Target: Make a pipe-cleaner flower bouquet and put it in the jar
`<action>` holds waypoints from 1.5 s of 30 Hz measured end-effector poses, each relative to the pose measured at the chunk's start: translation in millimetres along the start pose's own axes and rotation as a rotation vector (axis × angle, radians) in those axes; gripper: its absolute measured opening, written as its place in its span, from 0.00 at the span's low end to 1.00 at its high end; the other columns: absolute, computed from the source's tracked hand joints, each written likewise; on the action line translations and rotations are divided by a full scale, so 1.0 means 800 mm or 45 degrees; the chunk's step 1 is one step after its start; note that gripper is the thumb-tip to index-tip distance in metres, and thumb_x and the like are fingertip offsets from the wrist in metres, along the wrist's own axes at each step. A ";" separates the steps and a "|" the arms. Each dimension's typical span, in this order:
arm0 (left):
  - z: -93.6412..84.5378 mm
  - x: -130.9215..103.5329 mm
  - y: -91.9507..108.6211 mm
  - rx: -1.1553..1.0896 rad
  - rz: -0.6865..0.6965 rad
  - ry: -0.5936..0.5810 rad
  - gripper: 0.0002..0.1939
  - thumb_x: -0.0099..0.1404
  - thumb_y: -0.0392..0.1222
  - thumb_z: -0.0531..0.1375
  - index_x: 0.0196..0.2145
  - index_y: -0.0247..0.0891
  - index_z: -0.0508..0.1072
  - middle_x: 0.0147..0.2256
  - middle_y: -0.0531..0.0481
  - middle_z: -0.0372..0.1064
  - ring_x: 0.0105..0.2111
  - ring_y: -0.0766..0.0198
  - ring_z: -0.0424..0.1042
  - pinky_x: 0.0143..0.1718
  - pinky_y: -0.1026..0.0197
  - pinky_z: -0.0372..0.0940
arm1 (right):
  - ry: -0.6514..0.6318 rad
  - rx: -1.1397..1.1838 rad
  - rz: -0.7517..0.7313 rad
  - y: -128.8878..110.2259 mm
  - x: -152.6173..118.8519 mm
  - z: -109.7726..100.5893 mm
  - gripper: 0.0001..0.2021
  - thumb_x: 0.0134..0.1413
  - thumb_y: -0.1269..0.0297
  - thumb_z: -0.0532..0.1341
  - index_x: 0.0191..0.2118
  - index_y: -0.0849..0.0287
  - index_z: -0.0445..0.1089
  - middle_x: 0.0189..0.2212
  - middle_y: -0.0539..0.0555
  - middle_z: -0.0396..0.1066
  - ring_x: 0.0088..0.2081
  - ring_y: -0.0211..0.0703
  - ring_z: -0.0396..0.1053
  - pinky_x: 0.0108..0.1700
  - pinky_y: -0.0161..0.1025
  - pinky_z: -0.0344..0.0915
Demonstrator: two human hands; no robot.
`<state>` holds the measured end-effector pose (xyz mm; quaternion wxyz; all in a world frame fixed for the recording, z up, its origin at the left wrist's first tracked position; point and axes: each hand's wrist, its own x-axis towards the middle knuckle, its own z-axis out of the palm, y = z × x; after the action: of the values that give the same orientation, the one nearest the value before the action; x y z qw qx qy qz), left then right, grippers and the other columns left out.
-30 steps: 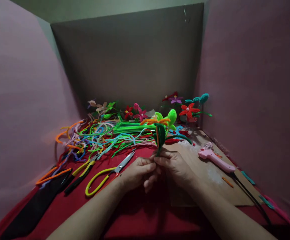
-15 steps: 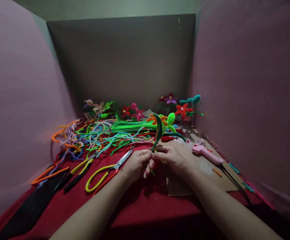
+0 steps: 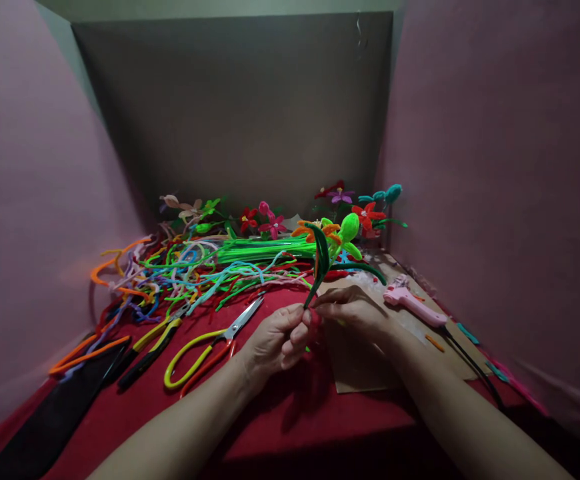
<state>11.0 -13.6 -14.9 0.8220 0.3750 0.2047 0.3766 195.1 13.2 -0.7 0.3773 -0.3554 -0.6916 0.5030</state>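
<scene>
Near the middle, my left hand (image 3: 283, 339) pinches the base of a fuzzy dark green stem with long curved leaves (image 3: 322, 257). My right hand (image 3: 353, 310) is closed close beside it at the same stem; what its fingertips grip is partly hidden. Above the hands, an orange flower (image 3: 304, 230) and a bright green bud with petals (image 3: 349, 230) show behind the upright leaf. Another dark green leaf (image 3: 363, 268) reaches out to the right, over the right hand.
Yellow-and-red-handled scissors (image 3: 195, 359), pliers (image 3: 156, 353) and a heap of coloured pipe cleaners (image 3: 185, 267) lie left. A pink glue gun (image 3: 415, 307) rests on cardboard (image 3: 365, 373) at right. Fuzzy flowers (image 3: 274, 225) stand along the back.
My right hand has shifted slightly right and its fingertips are a little apart from the left ones. The leaves and green bud have moved slightly right, and the view has shifted a little.
</scene>
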 end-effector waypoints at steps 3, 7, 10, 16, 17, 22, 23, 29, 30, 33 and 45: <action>0.001 0.003 -0.001 0.001 -0.034 0.060 0.07 0.61 0.39 0.55 0.28 0.33 0.67 0.15 0.60 0.53 0.08 0.78 0.45 0.06 0.74 0.48 | -0.037 0.014 -0.006 -0.002 -0.003 0.001 0.10 0.44 0.61 0.63 0.32 0.62 0.76 0.33 0.55 0.72 0.37 0.44 0.66 0.42 0.40 0.60; 0.000 0.008 -0.003 -0.040 -0.072 0.161 0.06 0.60 0.37 0.56 0.28 0.32 0.67 0.15 0.59 0.54 0.09 0.79 0.49 0.07 0.76 0.47 | -0.108 0.197 0.026 0.000 -0.007 0.003 0.10 0.46 0.61 0.62 0.32 0.63 0.74 0.29 0.53 0.70 0.33 0.40 0.66 0.39 0.38 0.60; -0.001 0.009 -0.004 -0.087 -0.077 0.190 0.05 0.60 0.36 0.55 0.28 0.32 0.67 0.16 0.59 0.54 0.09 0.79 0.50 0.08 0.76 0.46 | -0.130 0.287 0.052 0.002 -0.008 0.005 0.10 0.47 0.61 0.61 0.33 0.62 0.72 0.29 0.52 0.70 0.31 0.38 0.66 0.37 0.37 0.61; -0.002 0.010 -0.005 -0.154 -0.116 0.214 0.05 0.61 0.35 0.54 0.28 0.32 0.66 0.16 0.58 0.55 0.10 0.78 0.51 0.09 0.75 0.46 | 0.213 -0.412 -0.207 0.007 -0.008 0.002 0.06 0.46 0.65 0.62 0.32 0.60 0.71 0.32 0.54 0.69 0.36 0.43 0.65 0.40 0.40 0.60; -0.002 0.011 -0.005 -0.156 -0.122 0.226 0.05 0.61 0.35 0.54 0.28 0.32 0.66 0.16 0.58 0.55 0.10 0.78 0.51 0.09 0.75 0.46 | 0.270 -0.584 -0.284 0.010 -0.008 0.001 0.05 0.46 0.66 0.61 0.31 0.59 0.71 0.32 0.54 0.69 0.37 0.44 0.64 0.41 0.41 0.59; -0.006 0.019 -0.013 -0.129 -0.202 0.320 0.05 0.61 0.33 0.54 0.27 0.31 0.66 0.16 0.58 0.55 0.11 0.78 0.52 0.11 0.75 0.48 | 0.242 -0.967 -0.273 0.033 -0.008 -0.003 0.06 0.44 0.63 0.64 0.27 0.60 0.70 0.33 0.56 0.68 0.40 0.47 0.62 0.43 0.44 0.58; -0.008 0.019 -0.015 -0.130 -0.217 0.324 0.05 0.61 0.34 0.54 0.28 0.31 0.66 0.16 0.57 0.56 0.11 0.78 0.53 0.11 0.75 0.49 | 0.218 -0.947 -0.251 0.035 -0.008 -0.004 0.07 0.43 0.62 0.65 0.27 0.60 0.70 0.33 0.56 0.68 0.40 0.47 0.62 0.43 0.44 0.58; -0.015 0.020 -0.018 -0.037 -0.173 0.280 0.05 0.60 0.36 0.55 0.28 0.32 0.66 0.18 0.56 0.57 0.13 0.77 0.56 0.13 0.73 0.53 | 0.257 -0.567 -0.240 0.021 -0.006 -0.005 0.05 0.45 0.64 0.63 0.31 0.58 0.73 0.35 0.55 0.70 0.41 0.46 0.64 0.45 0.42 0.58; -0.014 0.019 -0.017 -0.005 -0.173 0.277 0.05 0.60 0.36 0.55 0.28 0.32 0.66 0.18 0.57 0.57 0.13 0.76 0.56 0.13 0.73 0.53 | 0.310 -0.522 -0.222 0.017 -0.005 -0.003 0.05 0.45 0.65 0.62 0.30 0.58 0.73 0.34 0.55 0.70 0.40 0.46 0.65 0.44 0.42 0.58; -0.010 0.018 -0.016 0.085 -0.168 0.271 0.06 0.60 0.37 0.55 0.28 0.32 0.66 0.18 0.56 0.56 0.13 0.76 0.55 0.12 0.72 0.53 | 0.354 -0.347 -0.037 0.014 0.003 0.004 0.08 0.45 0.62 0.61 0.22 0.60 0.70 0.24 0.52 0.68 0.30 0.41 0.65 0.35 0.39 0.59; -0.006 0.012 0.006 0.830 -0.047 0.615 0.22 0.61 0.57 0.49 0.37 0.33 0.66 0.19 0.50 0.65 0.13 0.68 0.60 0.11 0.68 0.52 | 0.511 0.679 0.311 0.032 0.038 0.019 0.15 0.29 0.64 0.68 0.19 0.60 0.59 0.11 0.43 0.56 0.13 0.26 0.46 0.17 0.33 0.37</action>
<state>12.0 -1.8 -15.1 0.5949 0.5130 0.5072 0.3545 170.7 39.8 -23.3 0.5224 -0.4161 -0.4004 0.6274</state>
